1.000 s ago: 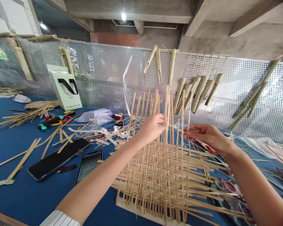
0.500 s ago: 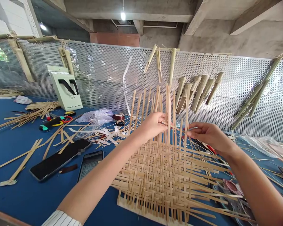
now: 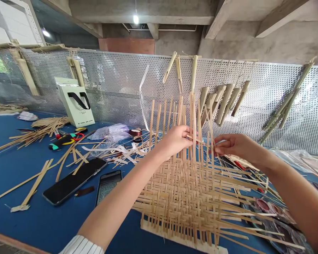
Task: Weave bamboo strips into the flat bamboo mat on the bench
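Note:
A half-woven bamboo mat lies before me, with loose strip ends sticking out to the right and along the near edge. At its far side, several upright bamboo strips are raised off the table. My left hand is closed among these uprights, pinching a thin crosswise bamboo strip that runs toward the right. My right hand is closed at the right-hand end of that strip, fingertips beside a leaning upright strip. Exactly what the right fingertips grip is partly hidden.
Two phones lie left of the mat. Pliers, loose bamboo strips, plastic wrapping and a pale box are farther back. A perforated metal panel with hanging bamboo tubes stands behind the blue table.
The view has shifted slightly, so the table items appear farther right. Both hands keep nearly the same hold, and the upright by my right hand leans more to the left.

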{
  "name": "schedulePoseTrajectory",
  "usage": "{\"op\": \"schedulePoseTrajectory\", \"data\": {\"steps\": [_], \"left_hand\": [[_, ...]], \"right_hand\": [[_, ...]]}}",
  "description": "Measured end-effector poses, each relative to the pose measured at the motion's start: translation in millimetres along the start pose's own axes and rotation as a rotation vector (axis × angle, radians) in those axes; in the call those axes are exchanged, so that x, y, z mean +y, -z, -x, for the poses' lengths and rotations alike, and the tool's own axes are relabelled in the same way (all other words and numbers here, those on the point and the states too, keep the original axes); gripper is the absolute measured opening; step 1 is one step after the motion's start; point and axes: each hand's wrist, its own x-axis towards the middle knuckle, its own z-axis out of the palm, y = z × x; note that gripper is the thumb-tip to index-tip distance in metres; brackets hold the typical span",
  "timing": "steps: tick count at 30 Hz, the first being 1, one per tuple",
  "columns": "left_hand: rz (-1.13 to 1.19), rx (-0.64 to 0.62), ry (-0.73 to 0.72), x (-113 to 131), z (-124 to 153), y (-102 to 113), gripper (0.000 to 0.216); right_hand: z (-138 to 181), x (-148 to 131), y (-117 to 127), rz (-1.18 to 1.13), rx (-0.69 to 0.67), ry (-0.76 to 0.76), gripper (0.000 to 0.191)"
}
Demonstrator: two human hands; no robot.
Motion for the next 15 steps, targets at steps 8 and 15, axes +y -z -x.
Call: {"op": "schedulePoseTrajectory", "data": {"steps": [8,15], "left_hand": [[0.023,0.04,0.013,-2.7,-2.4,-0.6,0.023],[-0.006,0.025,-0.054,-4.5,-2.3,-1.2,0.026]], "right_hand": [[-5.0,-25.2,14.7,0.05,-0.02,-0.057,0.029],[-4.0,-36.8,2.9,0.118,-0.328,0.004,0.016]]}}
